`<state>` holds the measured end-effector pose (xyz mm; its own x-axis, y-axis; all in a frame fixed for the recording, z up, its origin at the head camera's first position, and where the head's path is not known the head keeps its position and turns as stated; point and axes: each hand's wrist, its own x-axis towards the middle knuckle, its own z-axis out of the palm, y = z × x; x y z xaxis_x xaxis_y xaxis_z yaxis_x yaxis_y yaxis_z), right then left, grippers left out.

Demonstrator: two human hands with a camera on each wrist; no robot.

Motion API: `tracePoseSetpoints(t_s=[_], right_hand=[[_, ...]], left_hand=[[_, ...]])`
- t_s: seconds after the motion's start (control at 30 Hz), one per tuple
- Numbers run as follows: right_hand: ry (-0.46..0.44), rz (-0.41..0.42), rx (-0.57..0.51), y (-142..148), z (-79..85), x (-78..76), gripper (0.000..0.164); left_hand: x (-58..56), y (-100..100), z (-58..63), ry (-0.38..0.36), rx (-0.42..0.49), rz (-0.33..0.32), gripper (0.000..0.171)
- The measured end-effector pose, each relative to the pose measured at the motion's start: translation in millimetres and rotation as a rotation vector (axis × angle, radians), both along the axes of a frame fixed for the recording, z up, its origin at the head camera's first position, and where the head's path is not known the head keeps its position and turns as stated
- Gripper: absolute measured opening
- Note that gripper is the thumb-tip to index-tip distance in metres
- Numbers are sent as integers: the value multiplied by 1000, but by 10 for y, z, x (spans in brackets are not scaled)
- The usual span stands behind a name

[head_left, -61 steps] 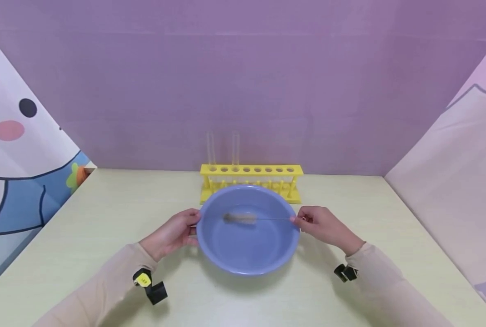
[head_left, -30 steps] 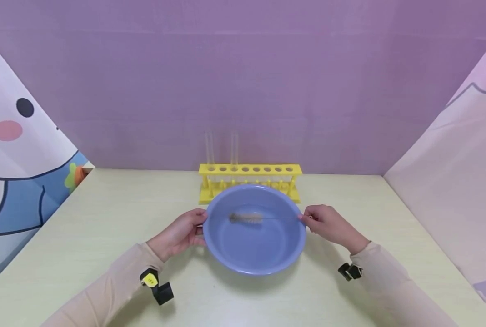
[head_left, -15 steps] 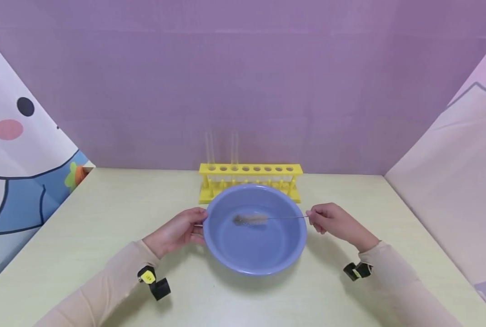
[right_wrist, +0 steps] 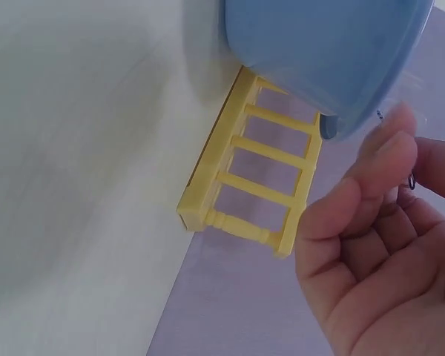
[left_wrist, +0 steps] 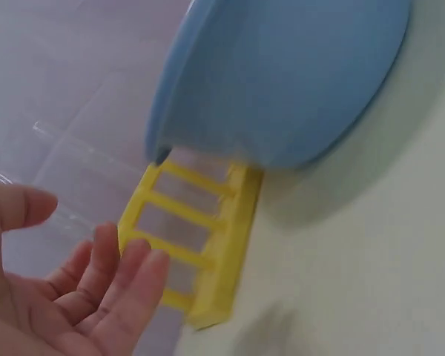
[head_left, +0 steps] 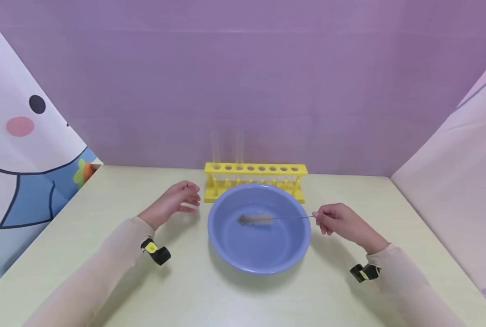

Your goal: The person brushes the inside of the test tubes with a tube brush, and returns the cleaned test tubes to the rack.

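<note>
A blue plastic basin (head_left: pixel 259 268) stands in the middle of the table. Over its right rim, my right hand (head_left: pixel 343 223) pinches the looped wire end of a test tube brush (head_left: pixel 256 220); the bristle head lies inside the basin, pointing left. In the right wrist view the wire loop (right_wrist: pixel 411 181) shows between thumb and fingers. My left hand (head_left: pixel 173 202) is off the basin, left of the yellow test tube rack (head_left: pixel 256 169), with fingers loosely spread and nothing in them. Two clear test tubes (head_left: pixel 216 150) stand upright in the rack's left part.
The rack sits right behind the basin, which hides part of its base. A purple backdrop (head_left: pixel 243 81) rises at the table's far edge. Printed cloths (head_left: pixel 26 150) hang at the left and right sides of the pale table (head_left: pixel 193 290).
My left hand has let go of the basin's left rim and moved back toward the rack. My right hand has shifted right, drawing the brush a little that way.
</note>
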<state>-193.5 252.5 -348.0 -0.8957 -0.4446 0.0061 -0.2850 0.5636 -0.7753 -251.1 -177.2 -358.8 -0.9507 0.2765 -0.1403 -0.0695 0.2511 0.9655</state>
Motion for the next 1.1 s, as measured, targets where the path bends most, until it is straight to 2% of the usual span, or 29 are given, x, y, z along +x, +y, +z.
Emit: tracePoseSetpoints(t_s=[0.17,0.3,0.4,0.67,0.87,1.1], right_hand=[[8,-2,-5,-15,18,3,25],[17,1,6,-14,28,-15,25],[35,0,9,-2,30,-33,25],[34,16,-4,-2,30,-54,26],[40,19,-19,-19,26,-66,27],[21,7,-12,-35,-3,-91,27]], left_hand=[[-216,37,59,131,-84,67,44],[-358,115,85,195,-135,139,54],[-451,165,111,233,-174,155,58],[-677,224,192,291,-192,91,62],[-832,289,172,326,-150,8,62],[-892,383,140,303,-221,17,58]])
